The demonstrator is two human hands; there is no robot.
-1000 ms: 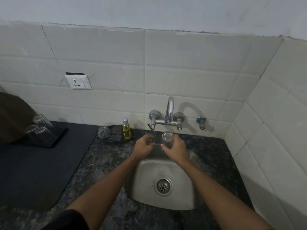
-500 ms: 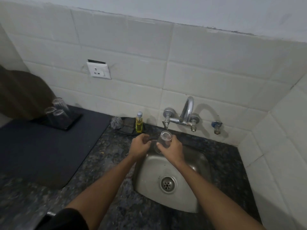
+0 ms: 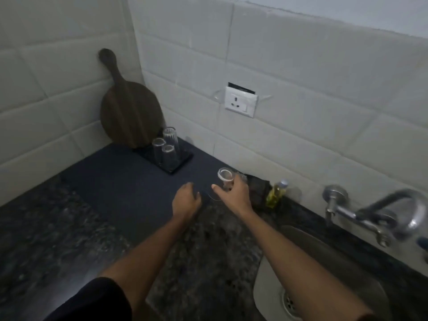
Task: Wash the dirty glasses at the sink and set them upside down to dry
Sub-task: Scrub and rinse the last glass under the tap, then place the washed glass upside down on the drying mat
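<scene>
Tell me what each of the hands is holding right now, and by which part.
The right hand grips a clear glass around its side wall, the open rim tilted toward the camera. The left hand holds nothing, its fingers loosely curled above the dark mat.

A dark speckled stone counter (image 3: 58, 239) is seen running along the tiled walls. A dark mat (image 3: 129, 193) is laid flat over its far left part. On the mat, near the corner, a small dark tray (image 3: 183, 162) is set, with three clear glasses (image 3: 165, 149) stood on it, close together. A round wooden board (image 3: 129, 112) is propped on the counter against the wall, just behind the tray. A yellow bottle (image 3: 275, 193) is stood beside the sunken steel sink (image 3: 266, 295) at right.
</scene>
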